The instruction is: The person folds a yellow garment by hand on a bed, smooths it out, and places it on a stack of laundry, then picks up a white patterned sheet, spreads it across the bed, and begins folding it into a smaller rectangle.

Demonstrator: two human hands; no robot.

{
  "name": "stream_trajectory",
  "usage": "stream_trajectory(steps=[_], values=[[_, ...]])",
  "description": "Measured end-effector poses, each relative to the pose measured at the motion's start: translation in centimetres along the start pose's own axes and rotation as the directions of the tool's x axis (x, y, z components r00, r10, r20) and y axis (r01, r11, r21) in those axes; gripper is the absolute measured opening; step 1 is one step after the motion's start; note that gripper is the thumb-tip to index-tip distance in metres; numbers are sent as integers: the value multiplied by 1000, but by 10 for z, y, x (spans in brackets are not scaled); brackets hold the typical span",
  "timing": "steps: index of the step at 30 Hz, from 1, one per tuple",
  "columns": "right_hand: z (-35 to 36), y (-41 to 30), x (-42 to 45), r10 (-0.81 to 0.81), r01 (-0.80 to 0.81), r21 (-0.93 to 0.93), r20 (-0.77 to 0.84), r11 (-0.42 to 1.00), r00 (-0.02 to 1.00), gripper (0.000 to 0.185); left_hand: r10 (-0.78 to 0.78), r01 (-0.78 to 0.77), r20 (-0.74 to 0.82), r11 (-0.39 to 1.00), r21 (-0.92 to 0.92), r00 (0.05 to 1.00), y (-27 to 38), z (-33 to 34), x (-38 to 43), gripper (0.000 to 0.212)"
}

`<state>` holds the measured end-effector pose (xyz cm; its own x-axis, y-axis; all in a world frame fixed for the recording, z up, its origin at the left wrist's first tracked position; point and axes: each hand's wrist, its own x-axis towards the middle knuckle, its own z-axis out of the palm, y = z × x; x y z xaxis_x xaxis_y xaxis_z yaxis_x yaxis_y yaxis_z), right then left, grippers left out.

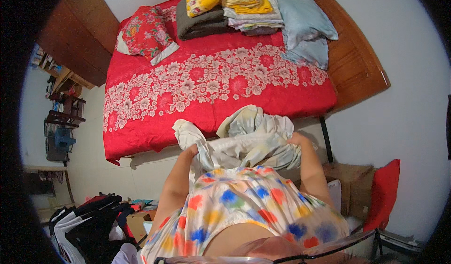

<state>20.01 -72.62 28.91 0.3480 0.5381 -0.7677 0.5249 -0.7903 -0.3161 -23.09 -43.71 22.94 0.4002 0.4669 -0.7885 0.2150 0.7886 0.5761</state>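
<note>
A large pale cloth (pixel 243 147) with faint yellow and grey-green patches hangs bunched between my hands, in front of my body. My left hand (pixel 193 150) grips its left part, where one end stands up in a twisted bunch. At the right side, my right hand (pixel 296 139) holds the cloth's gathered edge. The upper folds lie against or just before the near edge of a bed with a red floral bedspread (pixel 158 128). Which part of the cloth touches the bed I cannot tell.
On the bed are a red floral pillow (pixel 144 31), a dark folded blanket (pixel 202 22), stacked folded linens (pixel 253 13) and light-blue pillows (pixel 306 17). A wooden headboard (pixel 356 59) stands at right. Cardboard boxes (pixel 356 190) are right of me; dark clothes (pixel 91 225) hang at lower left.
</note>
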Motion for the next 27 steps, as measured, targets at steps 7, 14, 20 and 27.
stream_trajectory(steps=[7, 14, 20, 27], values=[[-58, 111, 6, 104, -49, 210, -259, 977, 960, 56, 171, -183, -135, 980, -81, 976, 67, 61, 8, 28], [-135, 146, 13, 162, -69, 153, -764, 986, 624, 43, 554, -552, -426, 821, 142, 715, 112, 24, 47, 19], [-180, 144, 27, 186, 39, 249, -812, 968, 554, 39, 376, -583, -617, 795, -169, 692, 120, 92, 53, 23], [-260, 76, 45, 188, 447, 395, -879, 803, 439, 38, 533, -724, -543, 652, -225, 649, 225, 60, 3, 28]])
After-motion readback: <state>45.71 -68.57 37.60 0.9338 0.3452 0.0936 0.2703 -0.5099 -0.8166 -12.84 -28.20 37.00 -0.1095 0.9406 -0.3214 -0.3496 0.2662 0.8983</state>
